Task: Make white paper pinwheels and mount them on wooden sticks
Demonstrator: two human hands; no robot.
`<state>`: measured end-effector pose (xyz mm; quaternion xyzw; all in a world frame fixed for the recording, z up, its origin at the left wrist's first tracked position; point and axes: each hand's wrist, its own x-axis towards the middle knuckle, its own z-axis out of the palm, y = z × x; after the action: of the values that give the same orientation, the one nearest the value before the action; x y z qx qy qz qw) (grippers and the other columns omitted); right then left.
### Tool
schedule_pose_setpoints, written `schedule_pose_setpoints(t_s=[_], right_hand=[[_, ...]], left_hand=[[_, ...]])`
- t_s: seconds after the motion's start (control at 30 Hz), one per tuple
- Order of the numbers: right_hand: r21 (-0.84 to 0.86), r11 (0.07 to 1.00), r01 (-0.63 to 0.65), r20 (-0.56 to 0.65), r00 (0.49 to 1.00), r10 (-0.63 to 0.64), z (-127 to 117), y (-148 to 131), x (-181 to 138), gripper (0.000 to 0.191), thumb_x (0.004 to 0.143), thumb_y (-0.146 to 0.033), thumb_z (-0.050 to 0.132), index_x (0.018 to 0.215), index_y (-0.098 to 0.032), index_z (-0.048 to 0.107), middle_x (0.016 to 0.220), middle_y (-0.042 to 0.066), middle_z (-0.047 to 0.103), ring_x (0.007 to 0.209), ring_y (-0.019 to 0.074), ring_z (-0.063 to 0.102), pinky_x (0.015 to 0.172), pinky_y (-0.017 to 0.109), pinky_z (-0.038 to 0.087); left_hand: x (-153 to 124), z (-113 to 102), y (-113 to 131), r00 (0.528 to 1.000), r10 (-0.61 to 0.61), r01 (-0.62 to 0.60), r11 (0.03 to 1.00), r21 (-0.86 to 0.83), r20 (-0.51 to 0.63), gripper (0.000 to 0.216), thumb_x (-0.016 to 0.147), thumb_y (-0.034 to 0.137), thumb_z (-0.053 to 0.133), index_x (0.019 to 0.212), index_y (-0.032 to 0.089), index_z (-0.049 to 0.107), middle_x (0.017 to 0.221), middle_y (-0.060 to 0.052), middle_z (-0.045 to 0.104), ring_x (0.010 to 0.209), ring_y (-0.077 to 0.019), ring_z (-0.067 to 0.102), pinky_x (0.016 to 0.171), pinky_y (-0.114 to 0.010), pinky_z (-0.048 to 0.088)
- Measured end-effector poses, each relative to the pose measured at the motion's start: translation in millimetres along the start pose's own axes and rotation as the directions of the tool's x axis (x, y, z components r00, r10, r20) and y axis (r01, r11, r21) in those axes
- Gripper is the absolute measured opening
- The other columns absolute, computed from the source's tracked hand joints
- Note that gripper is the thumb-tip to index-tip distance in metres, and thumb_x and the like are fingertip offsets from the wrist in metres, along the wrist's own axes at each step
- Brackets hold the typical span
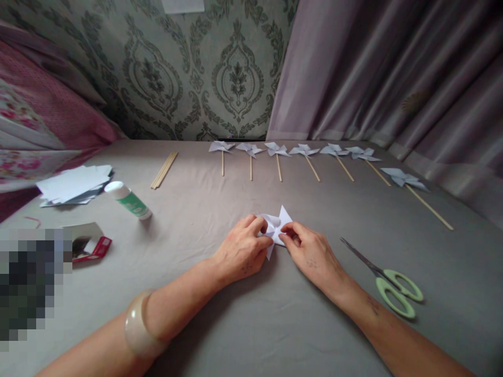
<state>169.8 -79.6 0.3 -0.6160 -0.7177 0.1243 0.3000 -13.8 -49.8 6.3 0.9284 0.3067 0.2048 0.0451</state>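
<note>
A person's two bare hands worked on a white paper pinwheel (276,231) at the middle of a table, the clock's centre, with the person's body at six o'clock. The left hand (248,242), a pale bangle (138,324) above its wrist, pinched the paper's nine o'clock side with curled fingers; the right hand (304,242) pinched the three o'clock side between thumb and forefinger. This pinwheel looked only part made: its points stuck out, one blade curled over, and no stick showed beneath it. Seven finished pinwheels (305,151), each on a stick, lay in an arc from eleven to just past two o'clock. A small bundle of unused sticks (164,170) lay at ten o'clock, and a stack of paper (74,183) between nine and ten, with a glue stick (133,203) standing tilted nearer the hands. An open red box (102,247) sat at nine, its contents too dim to identify; green-handled scissors (394,292) lay at four. Wrinkled grey cloth (236,335) covered the table. Beyond stood patterned wallpaper (238,78) at twelve, a mauve curtain (349,73) toward one and two, and pink and floral fabric (70,99) toward ten.
</note>
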Motion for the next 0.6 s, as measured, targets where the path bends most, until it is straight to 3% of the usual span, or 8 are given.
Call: schedule_pose_setpoints(t_s=[0.6], right_hand=[[0.022,0.998,0.062,0.029,0.998,-0.063,0.7,4.2,1.8,0.019,0.088,-0.018,0.055,0.093,-0.021,0.073,0.092,0.007,0.074,0.082,0.0210,0.068,0.074,0.031,0.049]], left_hand=[[0.4,-0.3,-0.8,1.000,0.002,-0.002,1.000,-0.010,0.006,0.022,0.081,0.010,0.052,0.085,0.017,0.072,0.097,-0.009,0.058,0.090,-0.0211,0.048,0.081,-0.035,0.047]])
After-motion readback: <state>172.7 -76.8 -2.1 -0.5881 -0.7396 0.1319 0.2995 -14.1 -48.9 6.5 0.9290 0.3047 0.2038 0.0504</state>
